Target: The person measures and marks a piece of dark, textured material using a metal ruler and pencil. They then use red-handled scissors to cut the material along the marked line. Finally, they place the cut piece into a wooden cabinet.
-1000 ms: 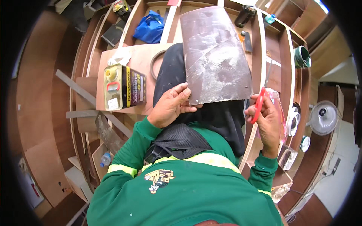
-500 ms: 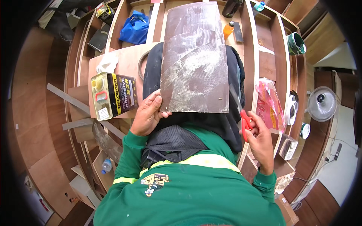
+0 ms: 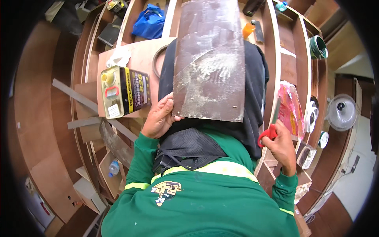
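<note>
Red-handled, grey-bladed scissors (image 3: 272, 129) are swinging outward, right grip (image 3: 283, 145) seemingly clenching them; left grip (image 3: 158, 118) is pinching a brown, rectangular, white-smeared sheet (image 3: 210, 67).

Brown rectangular sheet (image 3: 209, 67) held over black-trousered lap (image 3: 256, 75) | black-and-gold rectangular metal can (image 3: 125, 93) placed left, on pale wooden board (image 3: 143, 51) | blue plastic bag (image 3: 149, 23) set beyond board | red-handled metal scissors (image 3: 267, 135) held right

On your left stood one metal can (image 3: 134, 91), its dark side printed with capitals and a number, its yellow band (image 3: 128, 93) lettered in black. On your right lay one crumpled pink wrapper (image 3: 291, 112), large letters partly creased.
</note>
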The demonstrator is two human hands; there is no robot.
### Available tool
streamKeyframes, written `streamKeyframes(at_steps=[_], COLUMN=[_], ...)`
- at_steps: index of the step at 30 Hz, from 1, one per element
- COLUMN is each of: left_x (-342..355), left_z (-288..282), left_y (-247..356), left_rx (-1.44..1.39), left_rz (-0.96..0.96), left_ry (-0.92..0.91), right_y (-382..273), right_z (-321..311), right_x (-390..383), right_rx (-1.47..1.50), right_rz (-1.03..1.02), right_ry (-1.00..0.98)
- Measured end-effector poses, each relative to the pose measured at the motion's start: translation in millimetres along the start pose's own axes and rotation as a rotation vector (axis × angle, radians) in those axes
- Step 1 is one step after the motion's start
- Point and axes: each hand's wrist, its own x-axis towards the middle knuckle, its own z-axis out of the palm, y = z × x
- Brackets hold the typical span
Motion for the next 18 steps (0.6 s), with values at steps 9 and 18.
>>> streamKeyframes(at_steps=[9,18], left_x=[-0.6,0.1], left_z=[5.7,7.4], left_y=[-9.4,-10.1], left_rx=[-0.162,-0.170], left_rz=[0.032,0.085], left_ry=[-0.115,-0.196], right_y=[-19.1,-29.9], right_z=[37.2,68.3], right_x=[-27.2,-50.8], right_rx=[-0.057,-0.556], right_rz=[0.000,-0.098], right_ry=[0.067,0.117])
